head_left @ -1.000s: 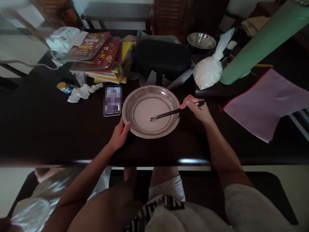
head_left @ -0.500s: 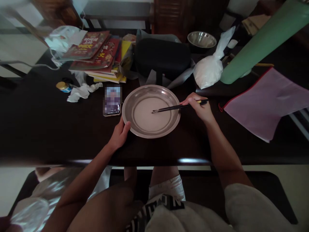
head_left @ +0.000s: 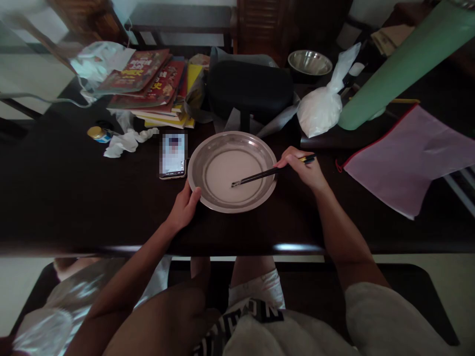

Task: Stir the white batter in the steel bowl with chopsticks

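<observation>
A round, shallow steel dish (head_left: pixel 200 163) of pale white liquid sits on a dark wooden table (head_left: pixel 67 198). The left hand (head_left: pixel 185 205) grips the dish's near-left rim; the right hand (head_left: pixel 306 170), closed around black chopsticks (head_left: pixel 260 175), dips their tips into the liquid. A smartphone (head_left: pixel 173 155) lies just left of the dish.

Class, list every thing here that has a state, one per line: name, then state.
Pan: holds pale liquid, steadied at its rim.
Chopsticks: tips in the liquid.
Left hand: grips the pan's rim.
Right hand: shut on the chopsticks.
Phone: screen lit.
Bag: tied, full.
Bowl: upright, looks empty.
</observation>
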Motion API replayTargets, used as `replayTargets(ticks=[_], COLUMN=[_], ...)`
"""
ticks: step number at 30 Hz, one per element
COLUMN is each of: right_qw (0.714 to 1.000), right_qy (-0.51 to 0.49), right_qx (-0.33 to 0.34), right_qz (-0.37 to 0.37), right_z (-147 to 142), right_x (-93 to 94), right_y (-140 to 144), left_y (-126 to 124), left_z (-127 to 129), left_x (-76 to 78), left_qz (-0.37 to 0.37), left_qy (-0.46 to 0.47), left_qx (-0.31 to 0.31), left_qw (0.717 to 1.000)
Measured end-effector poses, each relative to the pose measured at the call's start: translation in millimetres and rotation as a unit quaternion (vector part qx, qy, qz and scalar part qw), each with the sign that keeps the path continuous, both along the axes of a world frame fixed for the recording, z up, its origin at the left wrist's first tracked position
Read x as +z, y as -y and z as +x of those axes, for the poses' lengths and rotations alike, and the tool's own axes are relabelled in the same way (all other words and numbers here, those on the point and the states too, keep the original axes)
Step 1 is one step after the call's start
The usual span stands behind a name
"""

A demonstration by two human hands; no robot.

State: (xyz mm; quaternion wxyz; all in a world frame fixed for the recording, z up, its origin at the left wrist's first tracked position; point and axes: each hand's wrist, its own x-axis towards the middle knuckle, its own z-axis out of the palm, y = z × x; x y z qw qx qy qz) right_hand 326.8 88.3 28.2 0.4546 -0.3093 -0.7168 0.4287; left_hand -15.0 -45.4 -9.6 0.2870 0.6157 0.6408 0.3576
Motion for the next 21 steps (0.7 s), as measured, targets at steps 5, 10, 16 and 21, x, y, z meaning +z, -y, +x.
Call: replayTargets(ticks=[5,10,16,21], right_qw=[0.999,1.0,0.998,1.0], right_qy=[0.018,0.007,0.008,0.021], right_qx=[-0.045,-0.014,-0.062,-0.01], right_qz=[0.01,-0.009,0.009,0.009], right_z=[-0.1,1.1,1.2,-0.4], right_x=[1.6,1.6,2.5,1.9], right_y=[0.5,0.8,-0.1,0.0], left_y=[-0.3,-0.4,-0.5,-0.6], left_z=[-0.6,0.0,1.2,0.6], left_x=[-1.2,-0.7,1.6,0.0], left_qz=[0.01,0.007,0.003,0.002], left_qy=[-0.003,-0.003,-0.003,0.001], left_qx=[-0.003,0.002,-0.006,0.002], left_qw=[1.0,1.0,1.0,1.0])
